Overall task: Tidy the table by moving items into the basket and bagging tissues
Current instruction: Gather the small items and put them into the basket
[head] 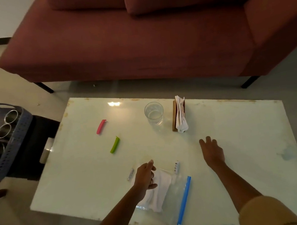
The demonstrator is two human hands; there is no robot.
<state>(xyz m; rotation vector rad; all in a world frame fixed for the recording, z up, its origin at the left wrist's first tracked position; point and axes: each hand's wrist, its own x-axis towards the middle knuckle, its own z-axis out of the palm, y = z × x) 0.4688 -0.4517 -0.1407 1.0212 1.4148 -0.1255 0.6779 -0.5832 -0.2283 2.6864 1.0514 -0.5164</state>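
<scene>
A clear zip bag (177,199) with a blue seal strip lies at the near edge of the white table (236,140). White tissues (159,188) rest on or in its left part. My left hand (145,175) presses on those tissues, fingers bent around them. My right hand (212,151) hovers open over the table, right of the bag. A wooden holder with more tissues (180,116) stands farther back. A dark perforated basket (10,142) sits left of the table, with two glasses in it.
An empty drinking glass (154,112) stands left of the tissue holder. A pink clip (101,126) and a green clip (115,145) lie on the left half. Two small white tubes (130,174) (176,167) flank my left hand. A red sofa (138,41) is behind.
</scene>
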